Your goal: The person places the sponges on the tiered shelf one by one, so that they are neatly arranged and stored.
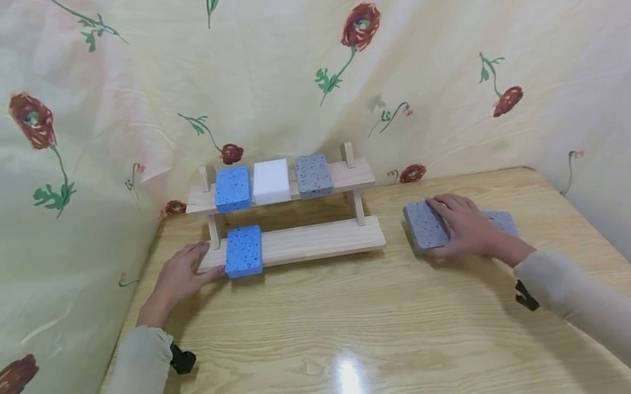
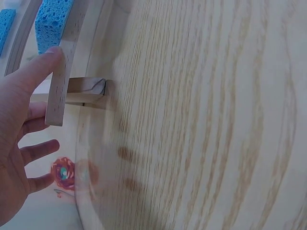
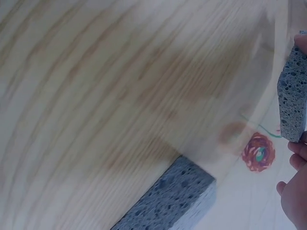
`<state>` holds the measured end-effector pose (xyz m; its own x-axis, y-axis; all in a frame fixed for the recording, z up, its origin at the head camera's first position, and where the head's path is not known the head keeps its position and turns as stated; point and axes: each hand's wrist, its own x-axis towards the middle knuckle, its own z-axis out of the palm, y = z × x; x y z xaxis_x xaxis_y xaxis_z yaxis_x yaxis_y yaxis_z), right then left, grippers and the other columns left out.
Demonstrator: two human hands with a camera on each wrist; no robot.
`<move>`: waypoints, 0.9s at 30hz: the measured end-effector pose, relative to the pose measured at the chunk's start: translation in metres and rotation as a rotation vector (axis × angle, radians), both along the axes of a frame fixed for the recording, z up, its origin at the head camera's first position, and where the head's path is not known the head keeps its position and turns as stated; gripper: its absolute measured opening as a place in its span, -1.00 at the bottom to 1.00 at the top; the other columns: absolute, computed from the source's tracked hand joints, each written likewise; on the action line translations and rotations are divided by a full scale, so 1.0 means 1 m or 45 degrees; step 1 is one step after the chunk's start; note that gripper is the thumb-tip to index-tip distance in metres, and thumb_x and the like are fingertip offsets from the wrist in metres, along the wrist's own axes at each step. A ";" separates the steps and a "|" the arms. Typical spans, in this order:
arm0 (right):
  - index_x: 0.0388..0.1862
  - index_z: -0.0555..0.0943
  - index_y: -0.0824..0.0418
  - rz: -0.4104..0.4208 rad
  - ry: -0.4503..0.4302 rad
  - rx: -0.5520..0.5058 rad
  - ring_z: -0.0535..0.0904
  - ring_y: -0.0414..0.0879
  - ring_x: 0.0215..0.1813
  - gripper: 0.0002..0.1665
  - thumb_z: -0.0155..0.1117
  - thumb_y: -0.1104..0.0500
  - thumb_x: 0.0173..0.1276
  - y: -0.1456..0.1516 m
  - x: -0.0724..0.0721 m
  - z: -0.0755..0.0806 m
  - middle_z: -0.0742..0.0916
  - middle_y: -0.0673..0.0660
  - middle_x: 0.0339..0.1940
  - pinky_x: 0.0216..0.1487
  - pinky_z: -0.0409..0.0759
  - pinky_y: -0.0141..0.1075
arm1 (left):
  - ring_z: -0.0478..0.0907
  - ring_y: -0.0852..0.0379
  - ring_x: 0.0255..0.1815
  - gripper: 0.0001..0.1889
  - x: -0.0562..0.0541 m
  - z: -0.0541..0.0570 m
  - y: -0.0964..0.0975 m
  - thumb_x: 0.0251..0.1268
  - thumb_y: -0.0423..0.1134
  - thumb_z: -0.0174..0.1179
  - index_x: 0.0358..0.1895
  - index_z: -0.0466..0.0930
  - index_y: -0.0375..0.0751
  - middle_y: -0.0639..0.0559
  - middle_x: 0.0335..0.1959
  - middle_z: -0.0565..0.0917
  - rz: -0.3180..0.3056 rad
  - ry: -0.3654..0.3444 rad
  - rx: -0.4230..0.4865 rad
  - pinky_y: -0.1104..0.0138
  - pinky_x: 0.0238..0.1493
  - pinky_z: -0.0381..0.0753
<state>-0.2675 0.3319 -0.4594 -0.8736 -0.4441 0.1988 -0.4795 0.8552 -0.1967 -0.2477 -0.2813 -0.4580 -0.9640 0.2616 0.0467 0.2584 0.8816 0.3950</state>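
Note:
My left hand (image 1: 178, 276) holds the left end of the lower board of a two-tier wooden shelf (image 1: 316, 241). Its thumb lies along the front edge, right at a blue sponge (image 1: 243, 251), as the left wrist view shows; the other fingers reach around the board's end. Off to the right of the shelf, my right hand (image 1: 466, 228) grips a grey speckled sponge (image 1: 424, 226) between thumb and fingers. In the right wrist view that sponge (image 3: 291, 96) appears at the right edge. A second grey sponge (image 1: 502, 221) lies on the table, partly hidden behind the right hand.
On the upper tier sit a blue sponge (image 1: 233, 188), a white sponge (image 1: 271, 181) and a grey sponge (image 1: 313, 175), side by side. The wooden table (image 1: 291, 359) backs onto a flower-patterned curtain (image 1: 269, 59), which also hangs along both sides.

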 end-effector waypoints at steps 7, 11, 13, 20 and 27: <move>0.54 0.24 0.45 0.022 0.072 -0.041 0.27 0.39 0.43 0.39 0.64 -0.22 -0.14 -0.010 0.002 0.004 0.42 0.42 0.41 0.43 0.16 0.38 | 0.15 -0.40 0.57 -0.08 -0.001 -0.002 -0.001 0.35 0.31 0.21 0.54 0.26 -0.31 -0.33 0.57 0.26 0.008 -0.004 0.002 -0.29 0.53 0.16; 0.54 0.25 0.44 0.037 0.109 -0.059 0.27 0.38 0.43 0.39 0.65 -0.21 -0.15 -0.015 0.003 0.007 0.43 0.41 0.40 0.42 0.16 0.37 | 0.15 -0.39 0.57 -0.08 -0.001 -0.002 -0.001 0.35 0.30 0.22 0.54 0.26 -0.31 -0.32 0.57 0.26 0.008 -0.005 0.010 -0.28 0.53 0.16; 0.54 0.25 0.44 0.045 0.123 -0.068 0.26 0.37 0.44 0.39 0.66 -0.21 -0.15 -0.018 0.003 0.008 0.43 0.40 0.41 0.42 0.16 0.36 | 0.16 -0.39 0.57 -0.08 0.000 -0.002 -0.001 0.35 0.29 0.22 0.54 0.26 -0.32 -0.33 0.57 0.26 0.006 -0.004 0.011 -0.28 0.53 0.16; 0.53 0.25 0.47 0.071 0.149 -0.090 0.25 0.39 0.45 0.39 0.68 -0.18 -0.15 -0.029 0.008 0.016 0.42 0.42 0.42 0.42 0.16 0.36 | 0.15 -0.40 0.57 -0.08 0.000 -0.002 -0.001 0.35 0.30 0.22 0.54 0.25 -0.31 -0.33 0.57 0.25 0.006 -0.006 0.012 -0.28 0.53 0.16; 0.52 0.26 0.49 0.095 0.164 -0.100 0.26 0.40 0.43 0.39 0.71 -0.15 -0.18 -0.042 0.012 0.025 0.42 0.44 0.42 0.42 0.15 0.35 | 0.15 -0.40 0.57 -0.07 -0.002 -0.003 -0.001 0.35 0.32 0.21 0.55 0.24 -0.29 -0.33 0.58 0.24 0.012 -0.015 0.008 -0.29 0.53 0.15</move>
<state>-0.2553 0.2896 -0.4343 -0.8040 -0.4853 0.3437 -0.5664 0.8009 -0.1942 -0.2494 -0.2823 -0.4607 -0.9670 0.2522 0.0372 0.2455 0.8816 0.4032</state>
